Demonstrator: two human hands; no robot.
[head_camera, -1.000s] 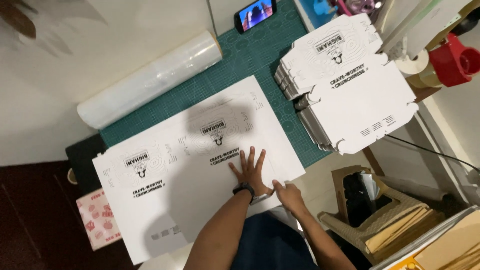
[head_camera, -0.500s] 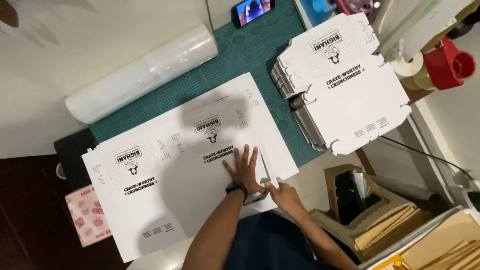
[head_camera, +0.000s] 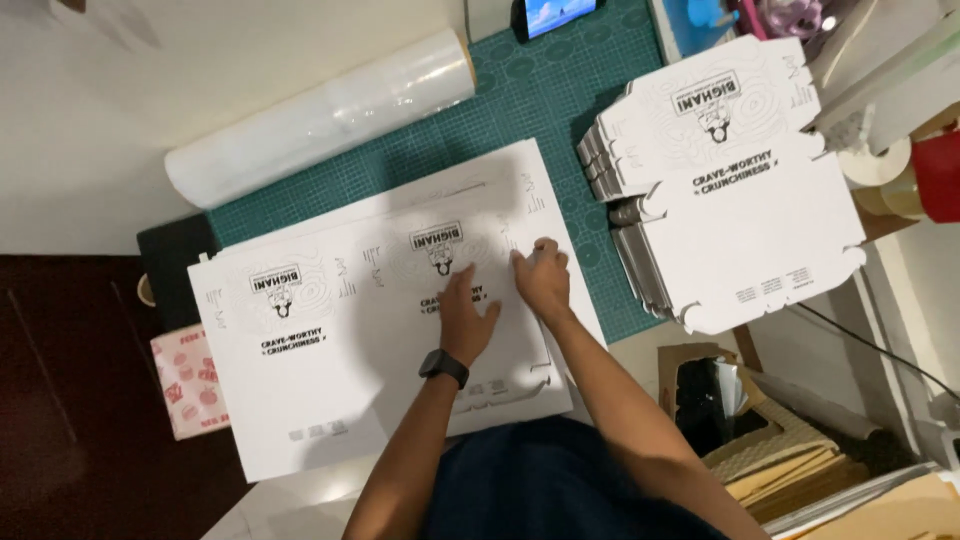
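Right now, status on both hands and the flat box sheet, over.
Left hand flat on the white box sheet, palm down. Right hand pressing the same sheet near its far edge, fingers curled. Stack of flat boxes sits apart to the right, nothing in the way.

Left hand (head_camera: 468, 318) flat, palm down, fingers spread, dark watch on the wrist, right hand (head_camera: 542, 280) just beside it, fingers curled downward, both forearms reaching forward

A: Surface? 
B: White table (head_camera: 110, 110), green cutting mat (head_camera: 560, 100) on top, shadows falling across it.
A: Floor? 
B: Dark brown floor (head_camera: 70, 400) at left, dim.
A: Anything right? 
B: White shelf edge (head_camera: 900, 300) with a black cable (head_camera: 880, 350), brown cardboard (head_camera: 800, 470) piled below.
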